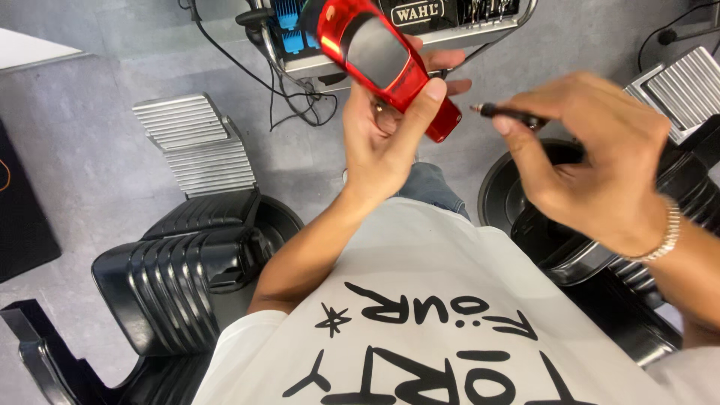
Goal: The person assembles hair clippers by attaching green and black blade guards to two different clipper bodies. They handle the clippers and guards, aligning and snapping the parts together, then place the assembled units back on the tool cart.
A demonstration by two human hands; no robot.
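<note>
Hair clipper point(379, 56), glossy red with a dark panel along its body, sits raised in front of the chest, gripped by the left hand point(382, 139): the thumb presses across the lower body near the red tail end, and the fingers wrap behind it. The blade end points up and away toward the tool tray point(420, 46) at the top of the view.

Working left to right: at far left stand a ribbed metal footrest point(196, 142) and the black barber chair point(180, 270) beneath it, on the grey floor point(90, 150). Black cables point(289, 105) hang from the tray. Then comes the clipper in the left hand. Just right of its tail end, near but not touching, is the tip of a slim dark tool point(510, 114), possibly a small brush or screwdriver; its end is too small to tell. The right hand point(592, 161) pinches this tool between thumb and fingertips, a metal bracelet point(664, 232) at the wrist. A second chair's footrest point(686, 86) sits at far right.

To do this well, I judge the left hand should keep the clipper steady and angled so the spot being worked faces the eyes, while the right hand brings the tool in with small, controlled moves. The glossy shell looks slippery, so a firm thumb matters.
</note>
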